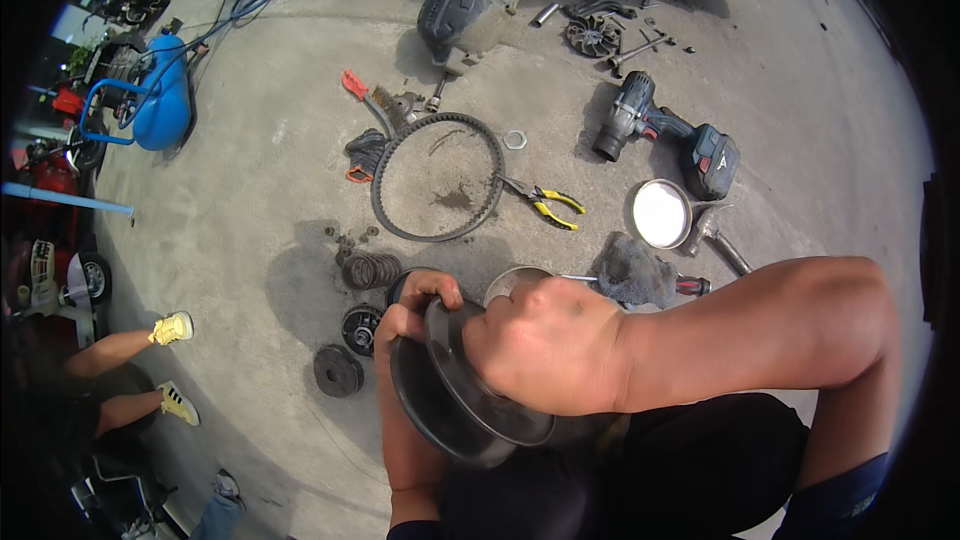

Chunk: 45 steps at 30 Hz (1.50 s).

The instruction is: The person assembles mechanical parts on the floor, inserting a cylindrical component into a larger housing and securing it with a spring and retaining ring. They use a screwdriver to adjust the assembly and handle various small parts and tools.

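Observation:
A dark metal pulley [412, 392] with two dished discs is held tilted in front of my lap. My left hand [425, 292] curls its fingers and thumb over the far side of the discs. Closed against the upper disc, my right hand [555, 345] grips the pulley from the right; its fingertips and the hub are hidden. Beyond my left hand stand a coil spring [372, 271], a round clutch part [358, 328] and a thick black ring [338, 371]. A pale round dish [508, 283] shows partly behind my right hand.
A drive belt [376, 195], yellow-handled pliers [556, 206] and a nut [515, 140] lie ahead. To the right are an impact wrench [640, 120], a tin [688, 225], a hammer [718, 237] and a grey rag [636, 270]. Another person's yellow shoe [172, 328] and a blue compressor [162, 100] are left.

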{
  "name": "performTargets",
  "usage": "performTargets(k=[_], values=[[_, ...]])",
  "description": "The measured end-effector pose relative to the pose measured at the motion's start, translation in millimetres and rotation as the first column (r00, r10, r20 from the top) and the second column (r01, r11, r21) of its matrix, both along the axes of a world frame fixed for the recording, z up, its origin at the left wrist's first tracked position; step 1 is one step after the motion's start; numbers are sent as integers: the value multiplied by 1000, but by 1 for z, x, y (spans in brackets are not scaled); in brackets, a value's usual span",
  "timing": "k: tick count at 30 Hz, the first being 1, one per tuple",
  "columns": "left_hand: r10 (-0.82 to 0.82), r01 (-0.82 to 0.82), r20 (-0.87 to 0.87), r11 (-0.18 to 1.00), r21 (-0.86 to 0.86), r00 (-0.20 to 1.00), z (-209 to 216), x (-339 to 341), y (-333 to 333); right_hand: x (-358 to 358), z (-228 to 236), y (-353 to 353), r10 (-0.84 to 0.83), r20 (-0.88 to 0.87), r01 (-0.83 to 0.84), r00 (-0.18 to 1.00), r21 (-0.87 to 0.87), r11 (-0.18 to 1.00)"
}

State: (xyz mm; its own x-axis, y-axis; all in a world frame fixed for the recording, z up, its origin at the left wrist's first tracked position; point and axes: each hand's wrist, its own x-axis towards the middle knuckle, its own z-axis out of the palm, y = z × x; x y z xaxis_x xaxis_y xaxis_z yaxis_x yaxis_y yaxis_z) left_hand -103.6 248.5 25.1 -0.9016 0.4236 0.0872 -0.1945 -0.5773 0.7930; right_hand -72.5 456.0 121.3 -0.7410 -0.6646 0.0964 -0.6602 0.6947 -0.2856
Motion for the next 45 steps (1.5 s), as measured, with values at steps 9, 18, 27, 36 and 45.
performTargets(k=[9, 18, 27, 36, 45], values=[[-50, -143, -430, 903, -406, 902, 1, -14, 6, 1, -9, 26, -118, 4, 118, 993, -54, 991], [-285, 285, 15, 957, -51, 959, 6, -2, 28, 16, -27, 53, -276, 37, 277, 961, -29, 961], [-95, 2, 403, 974, 225, 910, 1, 18, 54, 27, -22, 96, -268, 112, 290, 957, -375, 881], [-280, 168, 240, 902, 398, 930, -37, 18, 28, 140, -158, 177, -759, 477, 875, 443, -44, 483], [-420, 367, 107, 870, 329, 901, -38, 7, 15, 179, -209, 159, -783, 270, 788, 561, 115, 604]])
